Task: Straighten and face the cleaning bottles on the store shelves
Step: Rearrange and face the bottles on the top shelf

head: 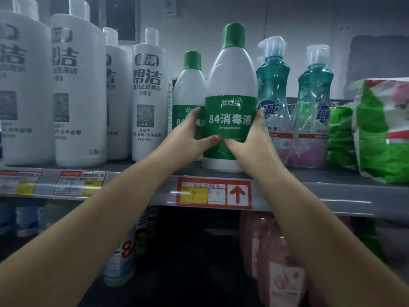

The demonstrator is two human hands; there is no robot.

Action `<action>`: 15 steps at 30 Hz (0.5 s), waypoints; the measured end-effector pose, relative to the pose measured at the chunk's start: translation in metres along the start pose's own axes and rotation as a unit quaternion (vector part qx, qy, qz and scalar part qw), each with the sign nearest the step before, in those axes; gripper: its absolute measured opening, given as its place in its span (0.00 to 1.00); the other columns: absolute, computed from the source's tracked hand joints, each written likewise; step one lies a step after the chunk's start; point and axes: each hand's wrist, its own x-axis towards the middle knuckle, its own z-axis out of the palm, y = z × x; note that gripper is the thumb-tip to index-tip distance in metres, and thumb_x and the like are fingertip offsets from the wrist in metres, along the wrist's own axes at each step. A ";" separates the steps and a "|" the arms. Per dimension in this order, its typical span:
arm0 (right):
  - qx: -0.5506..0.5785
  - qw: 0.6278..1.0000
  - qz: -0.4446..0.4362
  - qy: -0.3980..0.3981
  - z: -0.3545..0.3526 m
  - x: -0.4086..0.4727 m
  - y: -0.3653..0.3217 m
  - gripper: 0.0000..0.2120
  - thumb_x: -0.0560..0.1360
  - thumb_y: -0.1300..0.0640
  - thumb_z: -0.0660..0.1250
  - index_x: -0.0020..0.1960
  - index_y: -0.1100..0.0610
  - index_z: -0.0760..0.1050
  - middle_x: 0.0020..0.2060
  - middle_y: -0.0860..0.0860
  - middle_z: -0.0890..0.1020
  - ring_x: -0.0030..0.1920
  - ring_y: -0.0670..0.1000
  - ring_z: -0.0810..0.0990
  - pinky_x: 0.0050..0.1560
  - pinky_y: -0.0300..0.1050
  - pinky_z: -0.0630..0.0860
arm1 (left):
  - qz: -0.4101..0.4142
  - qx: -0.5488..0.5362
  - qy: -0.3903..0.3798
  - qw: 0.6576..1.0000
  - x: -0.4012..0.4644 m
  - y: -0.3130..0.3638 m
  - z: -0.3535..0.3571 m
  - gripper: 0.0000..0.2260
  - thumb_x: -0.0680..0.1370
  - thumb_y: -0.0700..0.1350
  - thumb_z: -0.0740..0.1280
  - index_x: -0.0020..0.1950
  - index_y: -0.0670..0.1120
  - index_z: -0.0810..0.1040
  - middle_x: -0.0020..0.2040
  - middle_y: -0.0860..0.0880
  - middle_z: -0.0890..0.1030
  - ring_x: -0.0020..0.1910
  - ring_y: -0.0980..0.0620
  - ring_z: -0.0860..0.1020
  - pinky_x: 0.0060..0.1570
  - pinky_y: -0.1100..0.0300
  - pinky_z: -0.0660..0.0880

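The green-capped disinfectant bottle (pixel 230 120) stands at the shelf (pixel 332 191) front edge, label facing us. We cradle it with left hand (pixel 188 138) and right hand (pixel 250 138), each grip wrapped round its sides, likely to square it before its twin (pixel 188 94) behind.

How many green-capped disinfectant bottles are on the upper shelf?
2: the front disinfectant bottle, held between the left hand and right hand, and a second bottle behind it to its left. More may be hidden behind.
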 end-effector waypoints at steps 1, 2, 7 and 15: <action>0.001 1.000 0.000 -0.002 0.000 0.000 0.000 0.33 0.70 0.60 0.71 0.70 0.56 0.58 0.61 0.53 0.72 0.60 0.51 0.74 0.64 0.51 0.73 | 0.013 0.019 0.015 1.000 -0.001 -0.001 0.000 0.36 0.73 0.51 0.68 0.75 0.52 0.51 0.62 0.50 0.73 0.58 0.53 0.74 0.59 0.56 0.72; 0.001 1.000 -0.001 -0.004 0.000 0.000 0.000 0.33 0.70 0.61 0.71 0.70 0.56 0.58 0.61 0.53 0.72 0.60 0.51 0.74 0.63 0.51 0.73 | 0.026 0.040 0.028 0.998 -0.002 -0.002 0.000 0.37 0.73 0.52 0.68 0.75 0.52 0.49 0.66 0.49 0.71 0.62 0.51 0.73 0.62 0.54 0.71; -0.029 1.000 0.004 0.009 0.000 -0.001 0.001 0.38 0.70 0.59 0.71 0.73 0.58 0.53 0.63 0.54 0.71 0.60 0.52 0.73 0.61 0.46 0.73 | 0.074 0.113 0.056 0.989 -0.004 -0.003 0.002 0.36 0.74 0.52 0.67 0.75 0.55 0.49 0.70 0.47 0.67 0.65 0.49 0.69 0.61 0.54 0.68; -0.074 0.997 0.016 0.008 -0.001 -0.002 -0.004 0.38 0.71 0.56 0.69 0.74 0.58 0.53 0.63 0.54 0.71 0.60 0.55 0.73 0.61 0.53 0.72 | 0.044 0.107 0.024 0.993 -0.008 0.005 0.001 0.36 0.75 0.51 0.66 0.75 0.58 0.46 0.64 0.46 0.73 0.60 0.49 0.74 0.57 0.56 0.70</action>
